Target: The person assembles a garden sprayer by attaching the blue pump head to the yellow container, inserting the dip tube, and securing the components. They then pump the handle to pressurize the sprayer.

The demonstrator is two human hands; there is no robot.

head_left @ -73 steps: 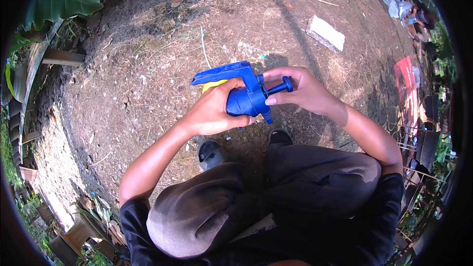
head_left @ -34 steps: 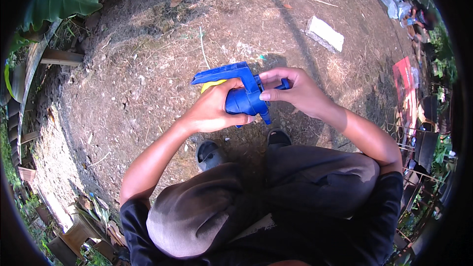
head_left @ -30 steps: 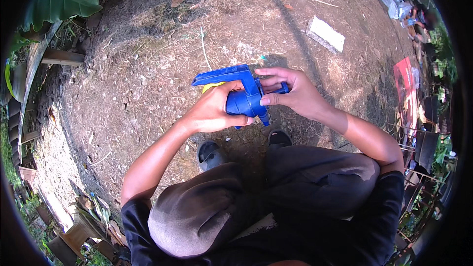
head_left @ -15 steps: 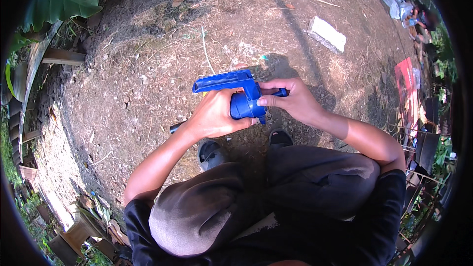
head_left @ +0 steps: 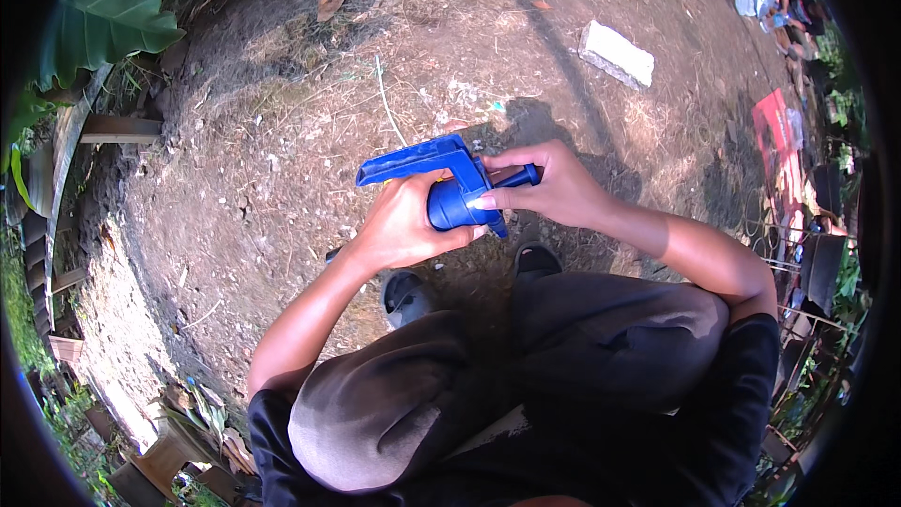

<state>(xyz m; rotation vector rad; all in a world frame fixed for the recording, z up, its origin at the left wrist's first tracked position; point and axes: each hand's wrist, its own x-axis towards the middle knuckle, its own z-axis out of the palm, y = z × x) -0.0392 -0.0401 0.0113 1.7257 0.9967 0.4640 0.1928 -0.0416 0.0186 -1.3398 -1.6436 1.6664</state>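
Blue pump sprayer point(head_left: 449, 207) left of a white block point(head_left: 616, 54) and nearer the person, left hand point(head_left: 404, 219) curled around the sprayer's body, right hand point(head_left: 563, 190) gripping its plunger end between thumb and fingers

1 white block point(head_left: 616, 56) lies on soil point(head_left: 272, 160); green leaf point(head_left: 108, 21) upper left.

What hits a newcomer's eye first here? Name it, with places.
The bright blue plastic pump head jumps out first, mid-picture, gripped by the left hand with the right hand at its rod end. Next comes the pale block on the brown ground, up and to the right. A large green leaf stands out at the upper left.
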